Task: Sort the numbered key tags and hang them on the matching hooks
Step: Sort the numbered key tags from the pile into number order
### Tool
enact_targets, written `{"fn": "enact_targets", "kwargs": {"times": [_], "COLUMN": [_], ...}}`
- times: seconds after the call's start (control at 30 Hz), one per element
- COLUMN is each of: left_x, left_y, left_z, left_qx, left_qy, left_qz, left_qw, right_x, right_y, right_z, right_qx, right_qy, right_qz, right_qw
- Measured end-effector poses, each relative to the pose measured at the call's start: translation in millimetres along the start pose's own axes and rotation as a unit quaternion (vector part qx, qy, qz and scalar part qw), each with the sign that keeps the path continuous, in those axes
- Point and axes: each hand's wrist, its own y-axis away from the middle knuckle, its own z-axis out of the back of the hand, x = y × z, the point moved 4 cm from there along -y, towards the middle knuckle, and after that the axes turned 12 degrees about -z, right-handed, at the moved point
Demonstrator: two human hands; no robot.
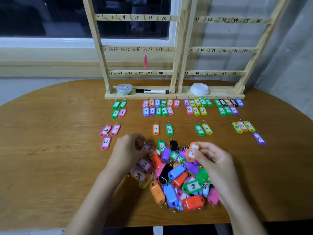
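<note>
Orange plastic key tag (192, 150) is pinched between thumb and fingers of your right hand (214, 161), over the 1 o'clock edge of the heap of mixed coloured tags (176, 180). Your left hand (127, 150) pinches a purple tag (147, 147) at the heap's 10 o'clock edge. Sorted tag rows (157, 107) lie toward 12 o'clock, before numbered wooden hook racks (179, 48); one pink tag (145, 61) hangs by 17.

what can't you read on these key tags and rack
Head view:
- Orange tag: number partly under right hand thumb.
- Purple tag: number blurred in left hand grip.
- Pink tag hanging on the rack: edge-on, number unseen.
- Rack's upper rows: cut off by top edge.
- Pile: many tags face down or buried.
</note>
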Motion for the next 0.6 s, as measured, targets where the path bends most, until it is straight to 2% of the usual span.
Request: {"fn": "enact_targets", "kwargs": {"times": [0.2,0.3,0.43,0.6], "left_x": [4.8,3.1,-8.6,-23.7], "left_y": [-0.7,-0.4,2.6,4.9], "left_z": [2.9,8.4,11.9,9.7], "left_qx": [-0.025,-0.058,-0.093,-0.125], "left_qy": [0.029,0.113,0.280,0.317], "left_qz": [0.006,0.029,0.051,0.041], "left_qw": [0.999,0.992,0.954,0.939], "right_x": [0.0,2.1,12.4,21.4], "right_y": [-3.1,-9.7,-43.8,-101.3], "right_z": [4.0,8.5,16.9,1.6], "right_qx": [-0.002,-0.008,-0.041,-0.036], "right_qy": [0.001,0.023,0.095,0.255], "right_qz": [0.009,0.018,0.040,0.057], "right_qw": [1.000,1.000,0.994,0.965]}}
